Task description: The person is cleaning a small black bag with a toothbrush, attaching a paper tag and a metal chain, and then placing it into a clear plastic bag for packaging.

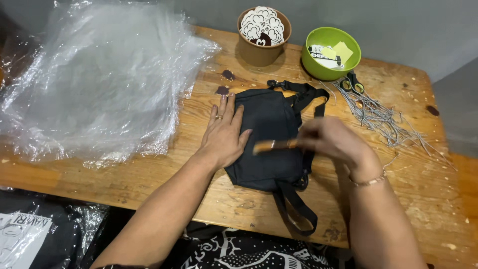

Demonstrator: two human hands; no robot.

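A person is leaning over a worn wooden table point(149, 174), working on a small black bag point(271, 144) that is lying flat near the middle of it, its straps trailing off toward the near edge and up toward the far side. The left hand point(224, 134) is pressing down on the bag's left edge, palm flat and fingers spread, a ring showing on one finger, so it is gripping nothing, only holding the fabric in place. The right hand point(331, 139) is hovering over the bag's right side, blurred, with its fingers pinched around one end of a slim orange-brown stick-like object point(273, 145) that is pointing toward the left hand; what that object is, I cannot tell. A bracelet is sitting on the right wrist. To the left, a loose heap of clear plastic bags point(99, 79) is covering the table's corner. At the far edge, a brown cup point(261, 50) is holding round black-and-white tags, and beside it a green bowl point(331, 52) is holding paper slips. A bundle of thin cords point(383, 119) is fanning out just right of the bag, with small scissors point(352, 83) lying at its top.
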